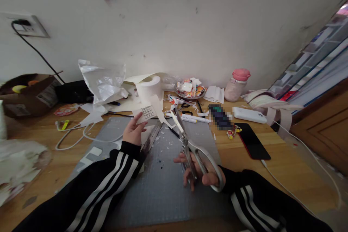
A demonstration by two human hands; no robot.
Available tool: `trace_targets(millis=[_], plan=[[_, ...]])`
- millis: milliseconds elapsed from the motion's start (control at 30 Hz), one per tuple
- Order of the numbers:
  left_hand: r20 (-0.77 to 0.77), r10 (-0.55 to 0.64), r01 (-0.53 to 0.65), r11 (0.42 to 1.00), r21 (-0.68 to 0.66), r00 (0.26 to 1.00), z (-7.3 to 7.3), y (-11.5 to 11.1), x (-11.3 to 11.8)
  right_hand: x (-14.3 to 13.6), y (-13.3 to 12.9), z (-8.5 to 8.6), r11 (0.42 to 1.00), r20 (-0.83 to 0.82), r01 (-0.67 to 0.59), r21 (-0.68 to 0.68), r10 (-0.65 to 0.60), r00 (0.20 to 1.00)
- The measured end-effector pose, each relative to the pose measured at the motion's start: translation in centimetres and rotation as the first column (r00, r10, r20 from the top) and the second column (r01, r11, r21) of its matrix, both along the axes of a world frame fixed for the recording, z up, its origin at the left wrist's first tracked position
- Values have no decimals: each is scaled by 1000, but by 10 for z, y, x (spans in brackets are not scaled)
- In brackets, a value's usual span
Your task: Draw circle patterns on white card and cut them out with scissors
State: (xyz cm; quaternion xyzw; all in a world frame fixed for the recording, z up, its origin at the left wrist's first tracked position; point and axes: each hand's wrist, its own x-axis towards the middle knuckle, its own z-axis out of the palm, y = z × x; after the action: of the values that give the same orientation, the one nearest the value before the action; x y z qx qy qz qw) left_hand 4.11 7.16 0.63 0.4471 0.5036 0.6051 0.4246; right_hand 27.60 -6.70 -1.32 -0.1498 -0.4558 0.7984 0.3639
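Note:
Between the fingers of my left hand [133,130] is a small piece of paper [148,112] with a black honeycomb-like drawing; a pale strip of paper [160,110] extends beside it. My right hand [199,170] is wrapped around the handles of large metal scissors [185,139], whose blades point up and away, a little to the right of the paper strip. The blades look parted. Under both hands lies a grey cutting mat [168,188]. A ruler [152,136] rests on it beside my left wrist, and a dark pen [174,131] lies behind the scissors.
Behind the mat stand a paper roll [149,87], a bowl of scraps [190,88] and a pink bottle [236,86]. On the right are a phone [252,140] and a white power bank [250,115] with cables. A cardboard box [29,96] and plastic bag [102,81] stand left.

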Motion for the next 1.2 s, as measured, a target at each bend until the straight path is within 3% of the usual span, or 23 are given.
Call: trace_targets(millis=[100,267,533,700,867,1200], plan=[[-98,32,-22,995,98,995,-5,2,1,-9,-6,6,994,-82,-78,-79,72,994],[-270,147,-61,951,304,952,-9,0,0,-19,-14,12,966,-166,-117,-231,80,983],[-446,314,34,786,618,838,-3,-8,0,-22,-19,10,944,-127,-138,-300,104,986],[-442,297,88,740,666,846,-8,-7,1,-24,-16,6,928,-100,-205,-312,183,978],[-393,219,127,715,687,893,-12,-2,1,-23,-16,5,924,-97,-187,-333,163,982],[-384,138,170,727,665,913,-11,-7,3,-19,-12,8,939,-88,-119,-323,95,992]])
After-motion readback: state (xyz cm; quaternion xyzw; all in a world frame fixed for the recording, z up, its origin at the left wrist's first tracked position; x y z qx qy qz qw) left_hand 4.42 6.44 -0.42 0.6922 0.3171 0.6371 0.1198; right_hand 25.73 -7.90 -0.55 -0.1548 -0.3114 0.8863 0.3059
